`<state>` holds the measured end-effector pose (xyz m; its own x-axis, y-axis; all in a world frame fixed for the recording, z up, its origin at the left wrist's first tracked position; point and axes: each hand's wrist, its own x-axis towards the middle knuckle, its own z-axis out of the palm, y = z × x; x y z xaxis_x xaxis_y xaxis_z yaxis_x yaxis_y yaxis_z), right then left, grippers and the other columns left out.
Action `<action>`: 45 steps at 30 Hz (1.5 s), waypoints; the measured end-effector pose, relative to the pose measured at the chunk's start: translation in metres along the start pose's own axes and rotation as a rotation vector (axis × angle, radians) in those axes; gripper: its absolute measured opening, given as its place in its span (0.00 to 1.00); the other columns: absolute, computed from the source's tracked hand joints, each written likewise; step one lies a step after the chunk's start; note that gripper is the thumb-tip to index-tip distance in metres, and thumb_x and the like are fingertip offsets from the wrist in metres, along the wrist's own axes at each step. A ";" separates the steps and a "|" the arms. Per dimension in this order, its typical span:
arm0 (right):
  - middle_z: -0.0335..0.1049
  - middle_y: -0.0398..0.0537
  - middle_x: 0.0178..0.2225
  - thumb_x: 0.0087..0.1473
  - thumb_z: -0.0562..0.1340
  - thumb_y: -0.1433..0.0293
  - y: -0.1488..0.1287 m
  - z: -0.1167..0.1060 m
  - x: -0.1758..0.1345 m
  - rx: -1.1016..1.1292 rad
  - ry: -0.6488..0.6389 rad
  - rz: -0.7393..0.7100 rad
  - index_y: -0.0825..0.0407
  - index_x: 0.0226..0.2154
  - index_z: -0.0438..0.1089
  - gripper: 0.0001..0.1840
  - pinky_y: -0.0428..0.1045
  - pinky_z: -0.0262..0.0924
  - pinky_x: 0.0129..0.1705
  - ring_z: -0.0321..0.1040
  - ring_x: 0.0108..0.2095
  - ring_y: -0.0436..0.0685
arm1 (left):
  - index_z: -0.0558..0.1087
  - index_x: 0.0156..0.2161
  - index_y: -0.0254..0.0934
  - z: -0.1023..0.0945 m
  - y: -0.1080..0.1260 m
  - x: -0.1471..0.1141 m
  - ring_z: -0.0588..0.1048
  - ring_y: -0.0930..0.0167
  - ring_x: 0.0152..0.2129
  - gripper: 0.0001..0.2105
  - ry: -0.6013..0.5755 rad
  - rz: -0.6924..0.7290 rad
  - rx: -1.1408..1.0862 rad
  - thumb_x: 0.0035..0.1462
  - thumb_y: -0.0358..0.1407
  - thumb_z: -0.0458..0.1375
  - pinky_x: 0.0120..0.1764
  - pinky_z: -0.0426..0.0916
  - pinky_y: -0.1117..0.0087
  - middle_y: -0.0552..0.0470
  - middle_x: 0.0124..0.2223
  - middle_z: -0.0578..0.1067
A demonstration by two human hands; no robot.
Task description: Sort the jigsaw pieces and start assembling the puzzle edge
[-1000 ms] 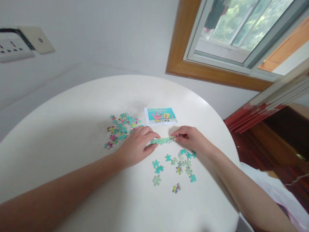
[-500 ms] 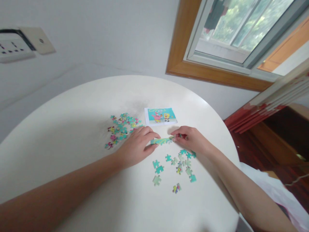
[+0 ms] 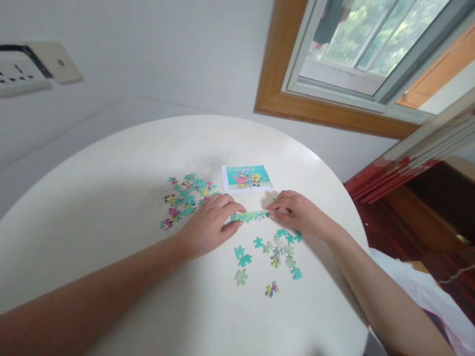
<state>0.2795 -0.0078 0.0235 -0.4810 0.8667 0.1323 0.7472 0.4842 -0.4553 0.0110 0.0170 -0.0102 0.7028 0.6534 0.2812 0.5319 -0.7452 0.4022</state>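
Note:
A narrow strip of joined jigsaw pieces [image 3: 254,216], teal with yellow-green lines, lies flat on the white table [image 3: 156,301]. The thumb and index finger of my left hand [image 3: 210,225] close on its left end. At the right end, the fingertips of my right hand [image 3: 299,212] are pinched together on the strip's edge. Something small and dark shows between the right fingers, too small to make out. Below the strip are loose teal, pale green and patterned pieces, among them a pale green jigsaw piece [image 3: 241,277] and a patterned one [image 3: 271,289].
A heap of mixed jigsaw pieces [image 3: 187,195] lies left of the strip, partly behind my left hand. Beyond the strip rests a picture card [image 3: 247,178] with two cartoon figures. A wall and a wood-framed window [image 3: 334,116] stand behind the table.
My right hand has shifted slightly right and its fingers have changed position, so more of the strip's right end shows. The left hand stays in place on the strip.

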 end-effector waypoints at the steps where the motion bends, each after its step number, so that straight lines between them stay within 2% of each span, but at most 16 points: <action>1: 0.73 0.51 0.34 0.57 0.61 0.71 0.000 0.001 0.001 -0.015 -0.007 -0.007 0.52 0.40 0.78 0.11 0.49 0.62 0.41 0.69 0.36 0.55 | 0.72 0.48 0.40 0.000 0.000 0.000 0.68 0.63 0.46 0.11 -0.001 0.000 0.000 0.62 0.35 0.54 0.52 0.60 0.59 0.48 0.45 0.71; 11: 0.72 0.49 0.33 0.56 0.63 0.70 0.003 0.007 0.003 -0.048 -0.002 -0.024 0.51 0.39 0.78 0.09 0.49 0.61 0.41 0.69 0.35 0.54 | 0.72 0.48 0.41 0.001 0.000 0.000 0.68 0.63 0.46 0.11 0.003 0.007 -0.002 0.62 0.36 0.54 0.51 0.60 0.59 0.48 0.44 0.71; 20: 0.74 0.51 0.37 0.58 0.61 0.71 -0.004 -0.005 -0.002 -0.050 -0.008 -0.095 0.51 0.41 0.78 0.11 0.49 0.62 0.43 0.68 0.38 0.54 | 0.72 0.47 0.41 0.000 0.000 0.000 0.68 0.63 0.46 0.10 0.006 -0.001 0.002 0.62 0.35 0.54 0.51 0.61 0.60 0.49 0.44 0.71; 25: 0.73 0.49 0.36 0.60 0.60 0.70 -0.001 -0.003 -0.004 -0.105 -0.042 -0.135 0.48 0.42 0.79 0.12 0.49 0.60 0.41 0.67 0.37 0.53 | 0.72 0.47 0.41 0.001 -0.001 0.000 0.68 0.63 0.45 0.10 0.006 -0.001 0.004 0.62 0.36 0.53 0.51 0.61 0.59 0.49 0.44 0.71; 38: 0.73 0.47 0.35 0.60 0.60 0.70 -0.012 0.001 -0.005 -0.283 -0.062 -0.078 0.43 0.40 0.79 0.11 0.52 0.51 0.40 0.66 0.38 0.56 | 0.73 0.48 0.40 0.000 0.000 0.000 0.68 0.63 0.45 0.11 0.008 0.008 -0.003 0.63 0.36 0.53 0.50 0.61 0.60 0.48 0.44 0.71; 41: 0.73 0.47 0.36 0.59 0.61 0.71 -0.009 0.002 -0.004 -0.245 -0.041 -0.092 0.44 0.40 0.78 0.11 0.51 0.54 0.41 0.66 0.39 0.56 | 0.73 0.48 0.40 0.001 -0.001 0.001 0.68 0.63 0.45 0.11 0.007 0.010 0.004 0.63 0.37 0.53 0.50 0.61 0.60 0.48 0.44 0.71; 45: 0.73 0.51 0.37 0.58 0.57 0.76 -0.002 -0.008 -0.003 -0.093 0.005 -0.107 0.50 0.42 0.77 0.15 0.50 0.60 0.41 0.68 0.38 0.54 | 0.72 0.48 0.40 0.001 -0.001 0.001 0.68 0.63 0.45 0.10 -0.001 0.012 0.006 0.63 0.37 0.53 0.50 0.61 0.60 0.48 0.45 0.71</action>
<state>0.2831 -0.0099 0.0306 -0.5580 0.8100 0.1804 0.7310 0.5827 -0.3550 0.0111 0.0185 -0.0112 0.7099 0.6440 0.2849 0.5258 -0.7539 0.3939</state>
